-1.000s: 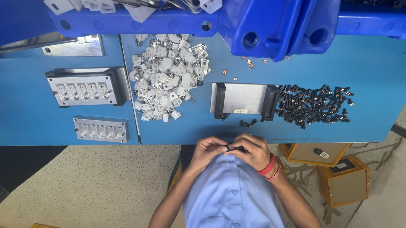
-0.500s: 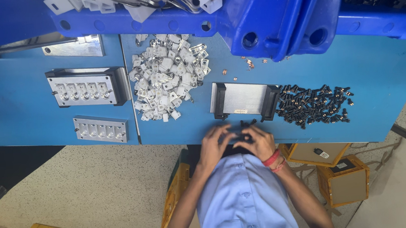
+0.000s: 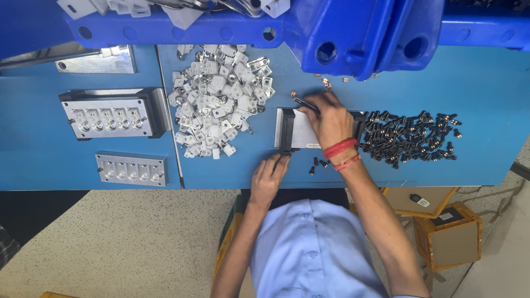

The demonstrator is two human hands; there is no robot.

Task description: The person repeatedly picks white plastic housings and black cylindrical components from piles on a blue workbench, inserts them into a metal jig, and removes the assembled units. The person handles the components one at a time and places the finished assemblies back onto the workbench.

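Note:
My right hand (image 3: 332,121), with red bangles on the wrist, lies over a small metal fixture block (image 3: 290,131) on the blue table (image 3: 501,105). Its fingers pinch a thin dark piece (image 3: 304,104) at the block's far edge. My left hand (image 3: 270,177) rests at the table's near edge, fingers curled, just below the block's left end; whether it holds anything is hidden. A heap of small black parts (image 3: 409,137) lies right of the block. A few loose black parts (image 3: 316,162) sit between my hands.
A pile of white-and-metal parts (image 3: 217,105) lies left of the block. Further left are a metal jig with several sockets (image 3: 111,114) and a smaller plate (image 3: 131,168). Blue bins (image 3: 356,22) overhang the far side. Cardboard boxes (image 3: 451,238) stand on the floor.
Both hands were together close to my chest. Now the right hand has reached forward onto the fixture block, and the left hand has gone to the table's near edge.

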